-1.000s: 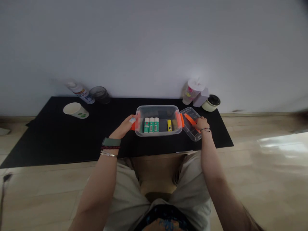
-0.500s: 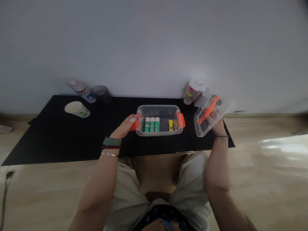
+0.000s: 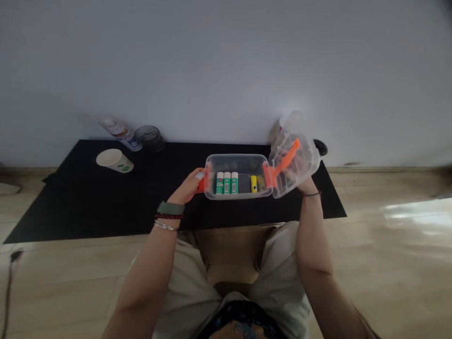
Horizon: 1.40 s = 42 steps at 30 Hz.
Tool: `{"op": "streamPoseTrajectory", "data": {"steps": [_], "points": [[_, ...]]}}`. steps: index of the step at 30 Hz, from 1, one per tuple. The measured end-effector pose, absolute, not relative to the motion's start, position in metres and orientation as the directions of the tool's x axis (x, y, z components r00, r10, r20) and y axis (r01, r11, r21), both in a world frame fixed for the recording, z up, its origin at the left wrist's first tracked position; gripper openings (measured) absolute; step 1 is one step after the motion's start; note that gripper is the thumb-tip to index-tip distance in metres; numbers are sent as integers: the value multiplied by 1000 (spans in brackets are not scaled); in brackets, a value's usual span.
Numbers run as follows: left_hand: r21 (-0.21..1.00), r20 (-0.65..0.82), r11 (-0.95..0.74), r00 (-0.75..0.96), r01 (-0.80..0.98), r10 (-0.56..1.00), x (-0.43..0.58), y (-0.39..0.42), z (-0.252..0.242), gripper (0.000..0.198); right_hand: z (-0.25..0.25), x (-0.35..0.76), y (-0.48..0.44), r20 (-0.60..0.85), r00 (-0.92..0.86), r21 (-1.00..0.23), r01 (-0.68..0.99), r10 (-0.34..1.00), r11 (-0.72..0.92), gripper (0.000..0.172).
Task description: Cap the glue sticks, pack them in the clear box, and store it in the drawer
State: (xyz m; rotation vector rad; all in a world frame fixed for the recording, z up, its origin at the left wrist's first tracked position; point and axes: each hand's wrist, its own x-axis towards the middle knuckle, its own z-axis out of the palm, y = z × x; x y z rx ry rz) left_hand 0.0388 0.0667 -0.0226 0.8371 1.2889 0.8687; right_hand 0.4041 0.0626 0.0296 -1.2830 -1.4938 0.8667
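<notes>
A clear plastic box (image 3: pixel 231 161) with orange clips stands on a black mat (image 3: pixel 88 197). Inside lie three green-and-white glue sticks (image 3: pixel 227 182), a dark item and a yellow tube (image 3: pixel 254 183). My left hand (image 3: pixel 189 186) is closed on the box's left orange clip. My right hand (image 3: pixel 300 181) holds the clear lid (image 3: pixel 294 162) with its orange handle, tilted up on edge right beside the box's right end, partly blurred.
At the mat's back left are a white paper cup (image 3: pixel 114 160), a lying bottle (image 3: pixel 120 133) and a dark round container (image 3: pixel 149 137). Behind the lid, a drink cup and a dark-topped jar (image 3: pixel 320 147) stand by the wall. My legs are below, on a wooden floor.
My right hand lifted the lid off the mat, swung it up to the right, then brought it left against the box's right end. The left hand stayed on the clip.
</notes>
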Motion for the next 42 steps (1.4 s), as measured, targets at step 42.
{"op": "streamPoseTrajectory", "data": {"steps": [42], "points": [[954,-287,293,95,-65,953,58,73,-25,33,11,315,76,93,-406,-336,847,909,412,43]]}}
